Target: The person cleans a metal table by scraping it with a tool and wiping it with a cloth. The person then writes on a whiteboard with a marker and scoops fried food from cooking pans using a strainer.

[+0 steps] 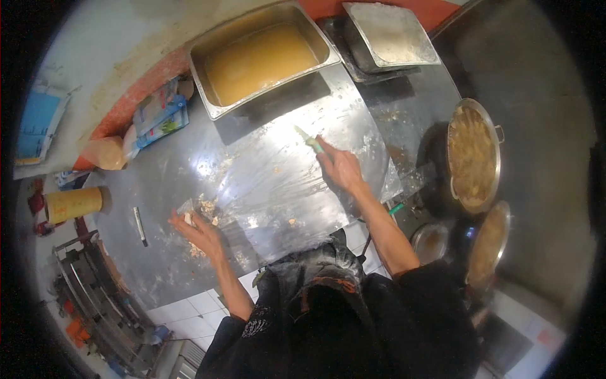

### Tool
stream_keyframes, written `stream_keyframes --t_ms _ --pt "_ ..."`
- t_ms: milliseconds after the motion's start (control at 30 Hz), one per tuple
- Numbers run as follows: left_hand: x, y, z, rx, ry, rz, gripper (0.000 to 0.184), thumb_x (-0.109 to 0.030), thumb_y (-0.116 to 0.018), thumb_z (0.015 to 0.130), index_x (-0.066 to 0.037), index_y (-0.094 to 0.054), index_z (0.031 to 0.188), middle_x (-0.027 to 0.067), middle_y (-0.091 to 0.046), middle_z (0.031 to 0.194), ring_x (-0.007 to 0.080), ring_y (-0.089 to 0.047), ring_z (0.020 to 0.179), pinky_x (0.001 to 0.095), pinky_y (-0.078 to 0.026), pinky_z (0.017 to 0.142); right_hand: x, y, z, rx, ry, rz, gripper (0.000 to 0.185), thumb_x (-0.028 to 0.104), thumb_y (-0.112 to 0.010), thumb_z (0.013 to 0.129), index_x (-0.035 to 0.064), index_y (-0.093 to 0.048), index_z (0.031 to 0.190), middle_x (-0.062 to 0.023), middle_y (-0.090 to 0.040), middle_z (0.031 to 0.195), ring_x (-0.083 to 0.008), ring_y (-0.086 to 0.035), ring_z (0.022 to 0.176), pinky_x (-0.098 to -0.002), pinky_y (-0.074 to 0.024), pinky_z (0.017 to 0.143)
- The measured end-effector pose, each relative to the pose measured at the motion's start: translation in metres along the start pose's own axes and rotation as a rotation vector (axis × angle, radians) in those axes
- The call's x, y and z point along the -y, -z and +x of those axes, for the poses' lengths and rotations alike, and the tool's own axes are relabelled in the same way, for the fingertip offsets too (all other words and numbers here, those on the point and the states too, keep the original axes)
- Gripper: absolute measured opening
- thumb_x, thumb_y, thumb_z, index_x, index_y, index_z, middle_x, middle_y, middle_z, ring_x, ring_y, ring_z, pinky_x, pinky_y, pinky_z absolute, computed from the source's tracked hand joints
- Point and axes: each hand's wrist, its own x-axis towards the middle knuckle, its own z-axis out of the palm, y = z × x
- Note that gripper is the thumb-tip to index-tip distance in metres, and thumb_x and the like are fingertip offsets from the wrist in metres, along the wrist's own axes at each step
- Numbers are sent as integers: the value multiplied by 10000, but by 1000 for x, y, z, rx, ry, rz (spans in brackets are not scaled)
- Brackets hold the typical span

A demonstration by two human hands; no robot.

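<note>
My right hand (341, 169) is closed round a green-handled knife (309, 139), its narrow blade angled to the upper left over the shiny metal tabletop (271, 183). At the left side of the table, my left hand (203, 235) is low over the surface. Between its thumb and fingers shows a small pale piece (187, 218), too unclear to name. Light dough-like crumbs (206, 206) lie scattered beside and under that hand. A marker-like stick (139, 226) rests farther left on the table.
A deep metal pan of yellow liquid (262, 63) stands at the back, beside a flour-dusted tray (394, 35). Blue packets (163, 120) and a yellow canister (74, 204) are on the left. Large round pans (473, 158) stand at the right, below the table's edge.
</note>
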Motion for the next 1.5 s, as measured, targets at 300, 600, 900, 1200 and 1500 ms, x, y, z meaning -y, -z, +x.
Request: stream_keyframes --t_ms 300,600,900,1200,1500 --pt "19 -6 1 -39 -41 14 563 -225 -474 1047 45 -306 1511 270 -311 1563 478 -148 1498 577 -165 1190 -17 9 6 -77 -69 -20 524 391 -523 997 212 -493 1489 -251 -640 682 -446 -648 697 -518 -495 706" --pt "17 -5 -1 -2 46 34 588 -255 -475 1051 37 -286 1524 305 -284 1567 465 -122 1510 572 -154 1195 -25 10 -5 -21 8 -71 521 392 -531 999 218 -497 1488 -232 -607 610 -390 -601 547 -483 -493 617" --pt "8 1 3 -3 94 -45 611 -303 -458 1059 30 -272 1536 331 -258 1560 461 -128 1509 544 -165 1197 -38 12 -21 -66 -38 -43 521 390 -549 994 206 -502 1480 -280 -688 845 -445 -674 767 -495 -521 724" --pt "7 -1 2 -12 20 62 580 -263 -469 1049 41 -305 1515 347 -341 1503 457 -168 1498 544 -167 1192 -9 3 -47 -12 61 -23 509 353 -551 989 186 -517 1468 -252 -676 770 -422 -678 713 -501 -523 696" --pt "14 1 2 -1 63 28 568 -248 -464 1050 31 -298 1516 314 -320 1523 449 -167 1503 512 -200 1187 25 -18 -62 86 39 8 507 321 -510 1010 112 -504 1473 -198 -628 634 -378 -620 566 -490 -503 615"
